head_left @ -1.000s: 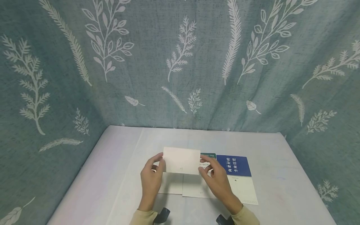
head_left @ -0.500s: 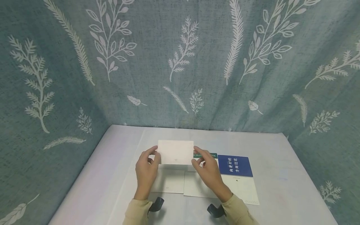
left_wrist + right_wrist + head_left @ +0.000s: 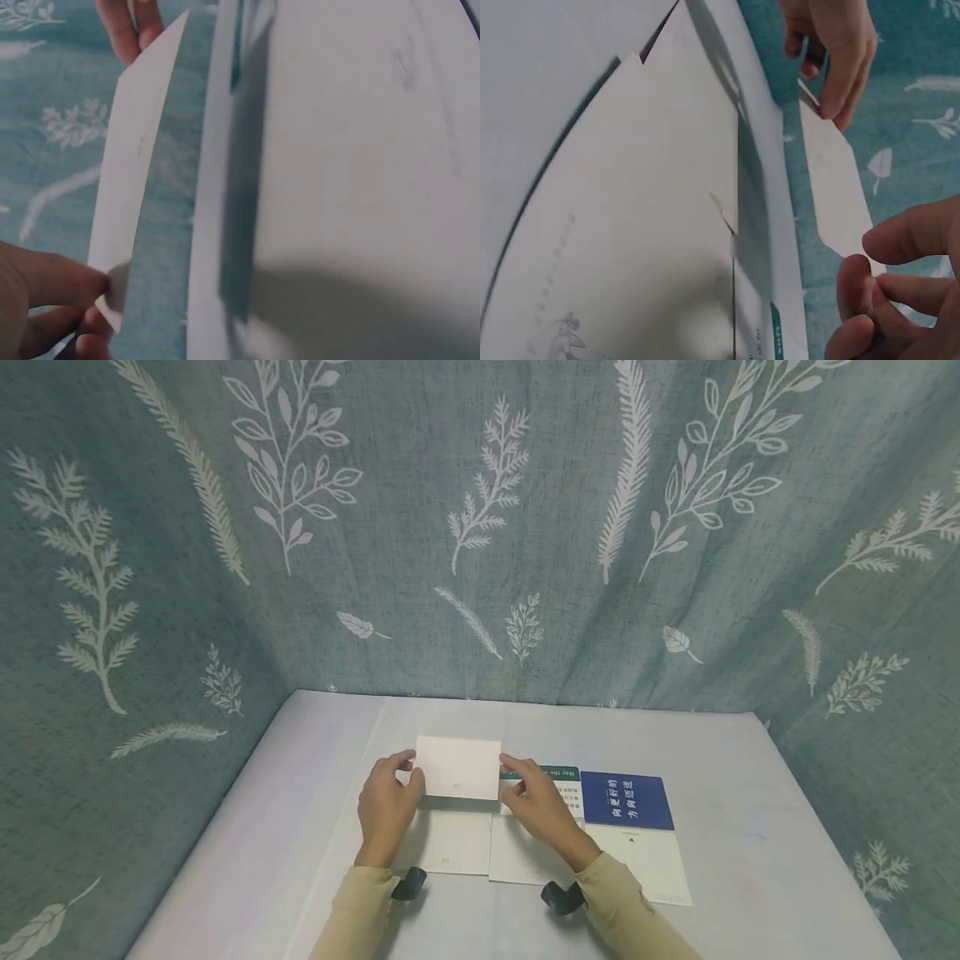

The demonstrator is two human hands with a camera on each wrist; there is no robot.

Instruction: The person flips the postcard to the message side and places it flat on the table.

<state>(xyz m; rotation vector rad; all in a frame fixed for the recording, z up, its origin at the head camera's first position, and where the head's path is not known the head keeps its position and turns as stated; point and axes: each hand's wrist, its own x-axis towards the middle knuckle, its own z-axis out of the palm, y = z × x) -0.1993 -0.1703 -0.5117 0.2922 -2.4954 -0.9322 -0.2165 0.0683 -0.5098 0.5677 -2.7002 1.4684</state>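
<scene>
Both hands hold up a blank cream card (image 3: 457, 768) with a tiny mark near its lower edge, tilted above the table. My left hand (image 3: 386, 810) pinches its left edge between thumb and fingers, as the left wrist view also shows. At the opposite edge, my right hand (image 3: 543, 806) pinches the card with thumb and fingertips (image 3: 855, 285). Beneath it lie a cream card (image 3: 453, 843) on the left and another cream card (image 3: 525, 852) beside it, partly covered by the right hand. A green-and-white card (image 3: 562, 783) with printed text sits behind the right hand.
A blue card (image 3: 645, 802) with white characters lies to the right, above a cream card (image 3: 652, 860) with a small print. The white-covered table (image 3: 322, 735) ends at a teal leaf-patterned curtain (image 3: 420, 635) behind and on both sides.
Both hands have carried the held card left and slightly away, then the right hand shifted a little further left. More of the lower-left cream card and the green-and-white card shows now.
</scene>
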